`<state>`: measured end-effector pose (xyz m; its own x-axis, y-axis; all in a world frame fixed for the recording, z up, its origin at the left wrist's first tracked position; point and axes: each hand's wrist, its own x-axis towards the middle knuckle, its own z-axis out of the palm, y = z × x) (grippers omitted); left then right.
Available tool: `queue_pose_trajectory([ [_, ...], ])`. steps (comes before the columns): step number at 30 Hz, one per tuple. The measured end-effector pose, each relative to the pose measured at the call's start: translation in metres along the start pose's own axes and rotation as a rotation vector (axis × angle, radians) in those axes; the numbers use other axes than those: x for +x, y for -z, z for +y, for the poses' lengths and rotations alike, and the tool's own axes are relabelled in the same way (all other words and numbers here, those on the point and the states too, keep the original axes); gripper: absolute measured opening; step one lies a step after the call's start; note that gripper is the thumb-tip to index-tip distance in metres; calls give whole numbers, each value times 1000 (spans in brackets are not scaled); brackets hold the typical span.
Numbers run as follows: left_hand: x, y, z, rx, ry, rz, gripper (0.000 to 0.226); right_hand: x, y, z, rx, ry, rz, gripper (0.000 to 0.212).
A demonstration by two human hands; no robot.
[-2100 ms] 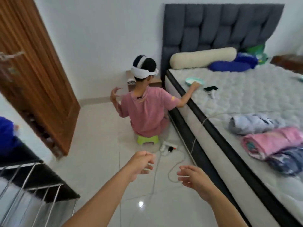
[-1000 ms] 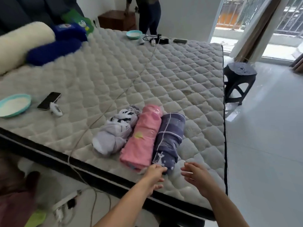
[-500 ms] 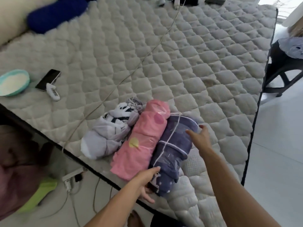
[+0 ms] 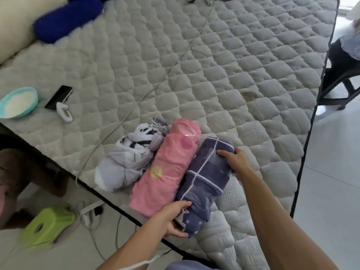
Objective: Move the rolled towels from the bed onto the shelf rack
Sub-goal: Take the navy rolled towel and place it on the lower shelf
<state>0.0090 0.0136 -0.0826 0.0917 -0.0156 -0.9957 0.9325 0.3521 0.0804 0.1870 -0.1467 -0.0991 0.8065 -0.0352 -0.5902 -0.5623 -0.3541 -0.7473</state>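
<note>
Three rolled towels lie side by side near the front edge of the bed (image 4: pixel 224 65): a grey-white one (image 4: pixel 128 160) on the left, a pink one (image 4: pixel 167 168) in the middle, a navy checked one (image 4: pixel 204 176) on the right. My left hand (image 4: pixel 171 219) grips the near end of the navy towel, fingers curled under it. My right hand (image 4: pixel 237 160) clasps its far end from the right side. The towel rests on the mattress. The shelf rack is out of view.
A white cable (image 4: pixel 155 82) crosses the mattress. A teal bowl (image 4: pixel 18 102), a phone (image 4: pixel 58 97) and a small white device (image 4: pixel 65 113) lie at left. Blue (image 4: pixel 68 22) and cream pillows sit beyond. A black stool (image 4: pixel 342 69) stands right; a green stool (image 4: pixel 44 227) and power strip (image 4: pixel 91 211) are on the floor beside a seated person.
I turned from the floor to the bed and leaned in. Both hands reached the navy towel; the right hand has closed over its far end and the left around its near end.
</note>
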Motion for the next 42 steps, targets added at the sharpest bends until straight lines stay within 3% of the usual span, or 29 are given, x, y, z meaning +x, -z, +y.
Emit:
queue_pose_trajectory([
  [5, -15, 18, -19, 29, -140, -4, 17, -60, -5, -23, 63, 190, 54, 18],
  [14, -100, 117, -98, -161, -483, 30, 12, -218, -87, -93, 116, 605, -97, 18],
  [18, -142, 190, -181, -379, -570, 177, 13, -316, -164, -95, 62, 760, -283, 25],
  [24, -176, 282, -342, -715, -676, 452, 6, -476, -272, -44, -42, 1031, -660, 19],
  [28, -185, 323, -446, -922, -649, 650, 10, -586, -332, 11, -166, 1159, -931, 44],
  [35, -174, 386, -576, -1320, -584, 759, 34, -740, -411, 89, -324, 1466, -1352, 32],
  [42, -162, 459, -677, -1653, -500, 811, 39, -860, -515, 159, -423, 1568, -1761, 28],
])
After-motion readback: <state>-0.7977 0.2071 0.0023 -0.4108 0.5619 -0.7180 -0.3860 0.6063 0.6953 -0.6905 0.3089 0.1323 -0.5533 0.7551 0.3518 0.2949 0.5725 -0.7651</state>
